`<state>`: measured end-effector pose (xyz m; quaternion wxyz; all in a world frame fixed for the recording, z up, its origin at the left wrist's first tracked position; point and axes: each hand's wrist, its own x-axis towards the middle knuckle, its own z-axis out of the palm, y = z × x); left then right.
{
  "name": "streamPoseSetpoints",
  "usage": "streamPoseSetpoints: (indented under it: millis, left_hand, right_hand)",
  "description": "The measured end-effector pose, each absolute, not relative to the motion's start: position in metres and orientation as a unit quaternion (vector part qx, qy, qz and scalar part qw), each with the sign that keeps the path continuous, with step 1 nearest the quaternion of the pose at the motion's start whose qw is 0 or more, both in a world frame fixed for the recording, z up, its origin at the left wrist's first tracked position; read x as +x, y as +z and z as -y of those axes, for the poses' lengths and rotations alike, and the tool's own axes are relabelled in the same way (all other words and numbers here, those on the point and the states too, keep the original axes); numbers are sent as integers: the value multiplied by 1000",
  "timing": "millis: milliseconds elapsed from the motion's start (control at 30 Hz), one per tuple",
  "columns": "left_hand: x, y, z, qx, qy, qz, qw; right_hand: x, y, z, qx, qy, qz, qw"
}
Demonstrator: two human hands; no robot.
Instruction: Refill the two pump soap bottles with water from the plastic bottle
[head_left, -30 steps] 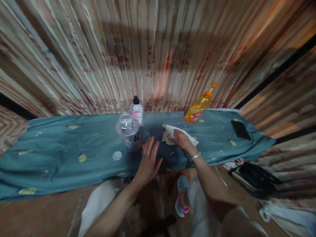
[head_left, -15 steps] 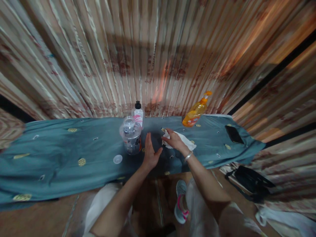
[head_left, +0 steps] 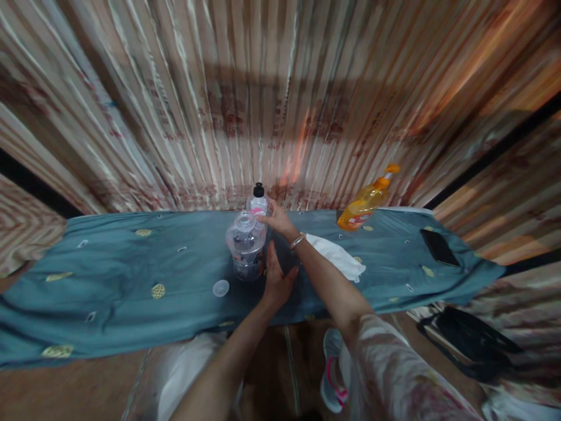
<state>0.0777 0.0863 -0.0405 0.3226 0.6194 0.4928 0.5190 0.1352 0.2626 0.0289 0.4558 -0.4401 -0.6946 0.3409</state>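
My right hand (head_left: 279, 221) is at the right side of a clear bottle (head_left: 258, 206) with a black cap and a pink label. Its thumb lies across the front and its fingers reach behind, curled round the bottle. My left hand (head_left: 279, 282) is open, thumb apart, just right of a clear plastic jar (head_left: 248, 248) with dark print, holding nothing. The jar stands in front of the bottle and hides its lower part. A small round translucent lid (head_left: 221, 288) lies left of the jar's base.
A white cloth (head_left: 335, 256) lies beside my right forearm. Behind it an orange pump bottle (head_left: 363, 204) stands on the teal table cover (head_left: 118, 263). A black phone (head_left: 439, 247) rests at the right end. Striped curtains hang behind, and a black bag (head_left: 471, 339) sits on the floor.
My right hand has left the white cloth and moved left and back to the black-capped bottle. The left hand stays open beside the jar. The view has shifted slightly.
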Motion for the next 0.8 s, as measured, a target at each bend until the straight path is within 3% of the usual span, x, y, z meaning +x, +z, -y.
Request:
streamPoseSetpoints:
  millis: [167, 367, 800]
  left_hand:
    - [79, -38, -86, 688, 519, -461, 214]
    - [83, -25, -86, 733, 514, -432, 111]
    - [82, -21, -99, 663, 516, -471, 270]
  right_hand:
    - [148, 33, -246, -436, 396, 649, 481]
    - [200, 53, -185, -480, 360, 605, 524]
    - [225, 33, -89, -523, 354, 622, 463]
